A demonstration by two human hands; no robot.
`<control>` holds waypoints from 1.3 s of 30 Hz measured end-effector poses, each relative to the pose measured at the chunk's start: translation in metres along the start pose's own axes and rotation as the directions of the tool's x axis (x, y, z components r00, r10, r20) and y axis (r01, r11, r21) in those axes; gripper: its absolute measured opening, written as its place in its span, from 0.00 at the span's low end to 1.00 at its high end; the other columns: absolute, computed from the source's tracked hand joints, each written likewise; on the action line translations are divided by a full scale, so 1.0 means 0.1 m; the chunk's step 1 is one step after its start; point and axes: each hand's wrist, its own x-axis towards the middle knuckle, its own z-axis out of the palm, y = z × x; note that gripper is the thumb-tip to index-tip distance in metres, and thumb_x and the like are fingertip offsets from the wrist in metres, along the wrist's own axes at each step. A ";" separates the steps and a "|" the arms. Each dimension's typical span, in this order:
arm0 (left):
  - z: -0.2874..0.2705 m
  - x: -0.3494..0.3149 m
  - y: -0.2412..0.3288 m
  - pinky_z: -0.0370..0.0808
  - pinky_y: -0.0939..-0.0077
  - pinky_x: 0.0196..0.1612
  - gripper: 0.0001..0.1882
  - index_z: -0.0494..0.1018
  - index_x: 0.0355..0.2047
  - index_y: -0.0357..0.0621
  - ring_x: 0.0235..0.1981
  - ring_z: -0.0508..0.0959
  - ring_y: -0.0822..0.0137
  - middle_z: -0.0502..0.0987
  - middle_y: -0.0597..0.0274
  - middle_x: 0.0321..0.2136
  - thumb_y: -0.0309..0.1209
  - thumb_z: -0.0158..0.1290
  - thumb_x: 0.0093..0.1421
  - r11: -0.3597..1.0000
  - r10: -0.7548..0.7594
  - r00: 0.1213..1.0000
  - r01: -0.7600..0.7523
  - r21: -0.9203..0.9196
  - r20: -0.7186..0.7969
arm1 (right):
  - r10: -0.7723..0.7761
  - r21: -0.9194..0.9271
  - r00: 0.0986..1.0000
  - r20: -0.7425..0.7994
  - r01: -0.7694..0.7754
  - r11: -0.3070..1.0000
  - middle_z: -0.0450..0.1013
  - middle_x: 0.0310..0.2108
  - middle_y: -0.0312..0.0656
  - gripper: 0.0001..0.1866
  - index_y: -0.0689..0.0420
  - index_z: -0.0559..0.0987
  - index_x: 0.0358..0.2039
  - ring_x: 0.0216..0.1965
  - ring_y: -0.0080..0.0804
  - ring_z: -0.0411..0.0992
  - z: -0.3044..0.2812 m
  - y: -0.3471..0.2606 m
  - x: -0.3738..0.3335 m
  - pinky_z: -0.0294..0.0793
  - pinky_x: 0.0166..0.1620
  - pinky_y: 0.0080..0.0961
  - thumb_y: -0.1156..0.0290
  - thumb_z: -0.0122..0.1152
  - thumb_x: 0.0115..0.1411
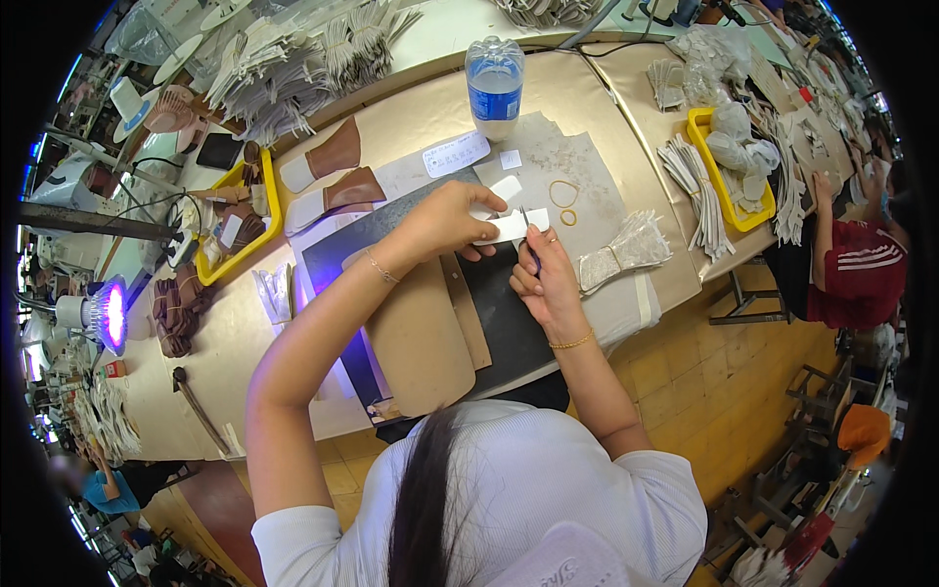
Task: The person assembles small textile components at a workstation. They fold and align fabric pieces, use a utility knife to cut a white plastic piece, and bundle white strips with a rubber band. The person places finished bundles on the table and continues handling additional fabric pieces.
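At the far left a lamp with a violet glow is seen at the desk edge. Near it a stack of dark brown pieces is noted. Two yellow trays are counted: one on the left holding brown parts, one on the right holding pale strips and crumpled clear bags. Two brown-and-white shaped leather pieces lie just right of the left tray.

The desk is covered with tan sheet material. A dark cutting mat lies at the middle, and a tan leather panel with a rounded near end rests on it.

The left hand is pressed down with fingers curled, pinning one white rectangular strip against the mat. The strip lies under the fingertips and projects to the right, towards the right hand. A thin bracelet is worn on each wrist.

The right hand is closed in a pen-type grip around a slim dark tool, its tip touching the right end of the strip. Whether it is a blade or a pen cannot be told.

Beyond the hands, one clear plastic bottle with a blue label stands upright. Two rubber bands are counted, one large and one small, lying flat on a mottled grey sheet. Just right of the right hand one bundle of pale mesh-like pieces is recorded.

At the far right a person in a red top is seated at the adjoining desk.
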 end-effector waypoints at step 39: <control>-0.05 0.01 0.05 0.82 0.80 0.30 0.10 0.73 0.40 0.27 0.32 0.83 0.63 0.77 0.50 0.38 0.18 0.57 0.57 0.989 0.003 1.000 -0.004 -0.147 -0.012 | 0.019 0.007 0.998 0.063 -0.019 1.000 0.58 0.15 0.30 0.09 0.49 0.65 0.32 0.08 0.15 0.47 0.13 0.01 -0.02 0.45 0.14 0.15 0.61 0.49 0.69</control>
